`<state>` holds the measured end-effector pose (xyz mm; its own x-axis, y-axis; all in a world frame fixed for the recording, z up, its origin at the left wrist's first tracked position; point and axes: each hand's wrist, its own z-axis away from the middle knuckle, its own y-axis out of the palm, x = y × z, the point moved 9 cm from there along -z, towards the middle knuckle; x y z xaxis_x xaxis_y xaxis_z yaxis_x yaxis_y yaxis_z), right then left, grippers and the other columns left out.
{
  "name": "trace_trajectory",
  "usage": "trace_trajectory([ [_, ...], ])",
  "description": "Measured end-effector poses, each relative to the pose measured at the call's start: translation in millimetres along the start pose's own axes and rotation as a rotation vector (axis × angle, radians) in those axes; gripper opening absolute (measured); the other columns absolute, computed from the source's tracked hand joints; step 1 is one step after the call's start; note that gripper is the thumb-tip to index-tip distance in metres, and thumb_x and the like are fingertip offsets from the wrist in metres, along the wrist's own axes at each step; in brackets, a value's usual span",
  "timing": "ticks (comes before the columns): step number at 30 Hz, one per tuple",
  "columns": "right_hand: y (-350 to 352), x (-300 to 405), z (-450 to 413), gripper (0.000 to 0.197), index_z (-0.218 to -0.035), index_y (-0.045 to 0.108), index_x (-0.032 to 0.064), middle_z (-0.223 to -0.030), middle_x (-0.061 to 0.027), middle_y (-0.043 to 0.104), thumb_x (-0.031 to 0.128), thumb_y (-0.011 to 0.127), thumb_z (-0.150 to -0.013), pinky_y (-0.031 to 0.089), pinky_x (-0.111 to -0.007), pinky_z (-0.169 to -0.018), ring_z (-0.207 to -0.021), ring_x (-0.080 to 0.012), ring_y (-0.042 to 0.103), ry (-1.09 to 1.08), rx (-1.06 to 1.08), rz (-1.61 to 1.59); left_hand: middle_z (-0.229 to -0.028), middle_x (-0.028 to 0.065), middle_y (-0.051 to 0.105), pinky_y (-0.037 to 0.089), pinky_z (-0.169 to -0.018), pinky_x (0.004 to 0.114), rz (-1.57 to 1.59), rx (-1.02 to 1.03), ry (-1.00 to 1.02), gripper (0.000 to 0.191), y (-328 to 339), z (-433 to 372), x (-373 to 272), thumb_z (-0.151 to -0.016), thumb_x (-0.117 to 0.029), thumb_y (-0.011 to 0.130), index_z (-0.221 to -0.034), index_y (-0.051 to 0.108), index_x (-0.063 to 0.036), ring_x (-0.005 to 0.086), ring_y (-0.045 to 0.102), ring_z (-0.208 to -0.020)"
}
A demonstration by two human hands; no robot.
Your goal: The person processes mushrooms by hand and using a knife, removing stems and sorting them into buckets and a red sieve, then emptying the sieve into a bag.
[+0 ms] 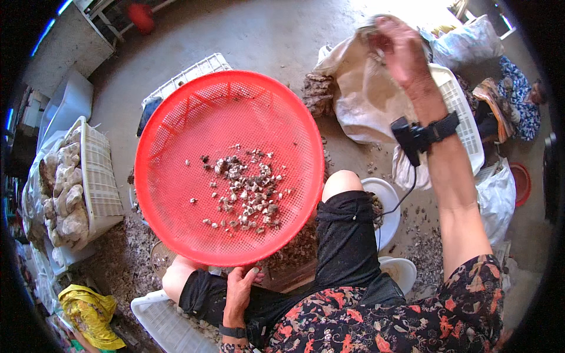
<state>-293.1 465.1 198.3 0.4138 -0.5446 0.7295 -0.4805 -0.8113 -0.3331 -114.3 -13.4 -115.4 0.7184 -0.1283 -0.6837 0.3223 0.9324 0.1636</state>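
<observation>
A round red plastic sieve tray [176,132] spans my lap, tilted across my knees. Small broken mushroom pieces [247,189], pale and dark, lie scattered on its mesh. My left hand [242,282] is at the sieve's near rim, thumb uppermost and fingers curled; whether it grips the rim or a small piece is unclear. Raised at the upper right, my right hand [399,48] is blurred against the top of a pale woven sack [371,92]. Its fingertips overlap the sack's upper end, and what they hold cannot be made out. A black device is strapped to that wrist.
A white plastic basket [103,170] at left holds large pale lumps in bags. White bowls [393,229] [404,269] stand right of my knee. Another white crate [163,317] sits by my left hip, near a yellow cloth [90,313]. Dark debris [128,251] covers the floor.
</observation>
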Motion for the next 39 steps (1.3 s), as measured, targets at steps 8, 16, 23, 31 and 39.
trace_trajectory([
  [8, 156, -41, 29, 0.009, -0.09, 0.059, 0.0011, -0.076, -0.0078, 0.064, 0.007, 0.057, -0.085, 0.051, -0.025, -0.054, -0.062, -0.0122, 0.061, 0.594, 0.064, -0.529, -0.089, 0.0017, 0.063, 0.048, -0.064, 0.022, -0.426, 0.326, 0.019, 0.026, 50, 44, -87, -0.086, -0.009, 0.058, -0.11, 0.056, 0.0003, 0.0092, 0.057, -0.074],
  [16, 183, -64, 11, 0.006, -0.088, 0.056, 0.0015, -0.07, -0.0085, 0.063, 0.007, 0.053, -0.086, 0.041, -0.025, -0.037, -0.051, -0.0132, 0.058, 0.746, 0.018, -0.698, -0.089, 0.0077, 0.062, 0.049, -0.066, 0.025, -0.582, 0.258, 0.411, 0.03, 98, -15, -258, -0.085, -0.007, 0.055, -0.112, 0.054, 0.0056, 0.0113, 0.059, -0.077],
  [23, 176, -57, 25, 0.011, -0.093, 0.058, -0.0006, -0.078, -0.0083, 0.063, 0.004, 0.054, -0.084, 0.051, -0.028, -0.052, -0.062, -0.0145, 0.061, 0.827, -0.038, -0.781, -0.095, 0.0114, 0.06, 0.048, -0.062, 0.026, -0.426, 0.216, 0.456, 0.05, 179, -122, -313, -0.084, -0.029, 0.061, -0.119, 0.047, 0.0043, 0.0155, 0.058, -0.076],
  [31, 125, -47, 48, 0.049, -0.125, 0.044, -0.0035, -0.113, -0.0158, 0.054, 0.024, 0.056, -0.087, 0.042, -0.034, -0.093, -0.104, -0.0223, 0.053, 0.527, 0.197, -0.347, -0.084, 0.0079, 0.063, 0.047, -0.054, 0.025, 0.045, 0.325, 0.341, 0.016, 206, -181, -313, -0.088, -0.014, 0.054, -0.097, 0.057, -0.0009, 0.0151, 0.059, -0.066],
  [39, 68, -45, 162, 0.068, -0.131, 0.039, 0.0078, -0.107, -0.0188, 0.049, 0.015, 0.066, -0.069, 0.038, -0.041, -0.09, -0.102, -0.0323, 0.047, 0.267, 0.246, 0.775, -0.082, 0.0043, 0.062, 0.044, -0.054, 0.024, 0.128, 0.298, 0.408, 0.014, 200, -189, -333, -0.088, -0.014, 0.057, -0.095, 0.059, -0.0021, 0.0123, 0.056, -0.066],
])
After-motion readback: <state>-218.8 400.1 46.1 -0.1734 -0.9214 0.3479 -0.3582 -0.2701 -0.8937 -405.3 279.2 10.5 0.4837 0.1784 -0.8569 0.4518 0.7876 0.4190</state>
